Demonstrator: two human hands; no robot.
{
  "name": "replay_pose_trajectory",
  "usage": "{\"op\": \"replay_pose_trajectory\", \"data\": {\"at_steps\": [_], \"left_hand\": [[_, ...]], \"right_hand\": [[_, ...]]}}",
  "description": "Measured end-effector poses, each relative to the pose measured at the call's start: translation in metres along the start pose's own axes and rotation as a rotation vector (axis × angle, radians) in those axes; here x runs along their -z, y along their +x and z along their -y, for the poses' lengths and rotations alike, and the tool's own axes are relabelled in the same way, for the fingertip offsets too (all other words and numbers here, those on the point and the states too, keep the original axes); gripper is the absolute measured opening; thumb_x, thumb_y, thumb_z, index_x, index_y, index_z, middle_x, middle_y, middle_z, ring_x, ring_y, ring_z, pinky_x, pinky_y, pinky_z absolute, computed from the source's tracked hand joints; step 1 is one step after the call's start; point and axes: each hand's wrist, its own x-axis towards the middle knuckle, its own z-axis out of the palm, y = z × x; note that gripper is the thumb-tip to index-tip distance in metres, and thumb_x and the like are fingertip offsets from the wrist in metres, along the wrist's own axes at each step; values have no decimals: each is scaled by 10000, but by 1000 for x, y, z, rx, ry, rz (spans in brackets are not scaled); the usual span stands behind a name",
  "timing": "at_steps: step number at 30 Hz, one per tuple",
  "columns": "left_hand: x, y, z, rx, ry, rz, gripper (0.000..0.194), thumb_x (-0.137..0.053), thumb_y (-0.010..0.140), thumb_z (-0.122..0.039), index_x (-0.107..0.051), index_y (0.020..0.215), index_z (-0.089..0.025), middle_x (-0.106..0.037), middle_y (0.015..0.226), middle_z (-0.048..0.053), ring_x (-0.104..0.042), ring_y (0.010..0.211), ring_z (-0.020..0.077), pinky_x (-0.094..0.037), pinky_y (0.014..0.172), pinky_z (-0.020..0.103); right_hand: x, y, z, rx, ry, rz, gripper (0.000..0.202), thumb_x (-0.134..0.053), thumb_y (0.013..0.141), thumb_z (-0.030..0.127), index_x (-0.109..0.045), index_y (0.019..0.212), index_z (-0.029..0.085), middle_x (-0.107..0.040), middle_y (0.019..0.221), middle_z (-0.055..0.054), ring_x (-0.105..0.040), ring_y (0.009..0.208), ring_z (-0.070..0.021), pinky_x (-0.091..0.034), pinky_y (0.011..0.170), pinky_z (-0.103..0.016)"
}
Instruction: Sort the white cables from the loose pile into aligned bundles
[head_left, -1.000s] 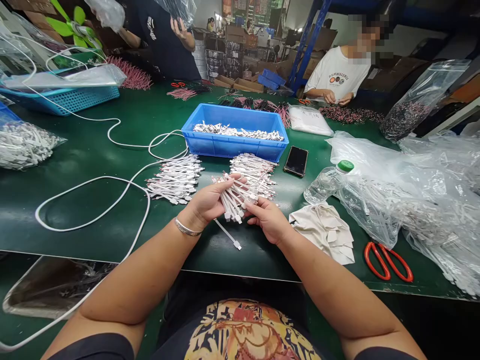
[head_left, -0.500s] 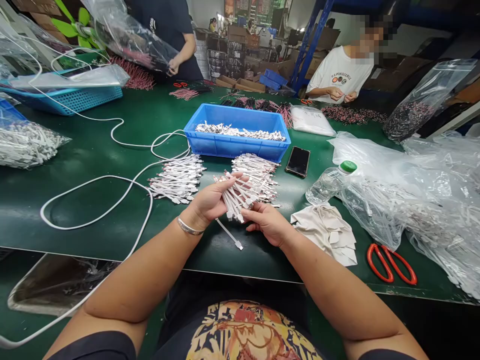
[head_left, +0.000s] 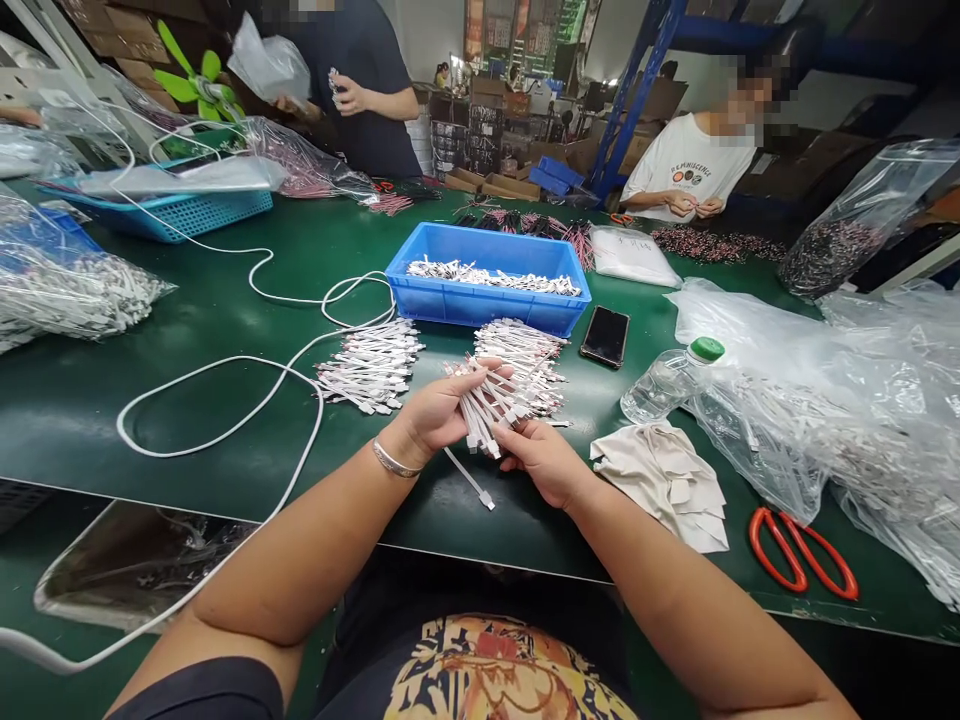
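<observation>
A bundle of short white cables [head_left: 484, 410] with small plugs lies across my left hand [head_left: 442, 408], whose fingers wrap around it. My right hand [head_left: 546, 458] grips the plug ends of the bundle from the right, thumb on top; its fingertips are partly hidden. One loose white cable [head_left: 471, 480] lies on the table below the hands. Behind the hands are two piles of similar cables, a left pile [head_left: 367, 365] and a right pile [head_left: 517, 350], which the held bundle partly covers. Past them stands a blue bin [head_left: 487, 305] with more white cables inside.
A phone [head_left: 604, 336], a clear bottle [head_left: 660, 385], a cloth [head_left: 660, 475], red-handled scissors [head_left: 802, 552] and cable-filled plastic bags [head_left: 847, 420] lie to the right. A long white cord [head_left: 217, 360] loops across the left. Two co-workers [head_left: 367, 100] stand or sit across the green table.
The view has shifted slightly, so the table appears lower and further right. Both hands keep hold of the bundle. The co-worker at back left has moved a hand up, away from the large bag.
</observation>
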Motion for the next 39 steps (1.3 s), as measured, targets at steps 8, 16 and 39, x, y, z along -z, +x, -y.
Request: {"op": "replay_pose_trajectory", "data": {"at_steps": [8, 16, 39], "left_hand": [[0, -1, 1, -4, -20, -12, 180, -508, 818, -108, -611, 961, -140, -678, 947, 85, -655, 841, 217, -476, 844, 433], [0, 0, 0, 1, -2, -20, 172, -510, 809, -98, -608, 945, -137, -680, 937, 86, -655, 848, 225, -489, 819, 418], [0, 0, -4, -17, 13, -26, 210, -467, 838, -101, -615, 985, -128, -683, 943, 90, -652, 844, 213, -479, 844, 430]], "right_hand": [[1, -3, 1, 78, -123, -36, 307, -708, 669, 355, -603, 887, 165, -605, 717, 2, -514, 605, -112, -381, 512, -230], [7, -6, 6, 95, -219, -51, 255, -657, 719, 380, -627, 873, 179, -587, 703, 9, -481, 581, -105, -398, 530, -242], [-1, -5, 8, -110, 108, 27, 265, -714, 693, 360, -645, 870, 175, -643, 798, -26, -604, 641, -107, -485, 501, -181]]}}
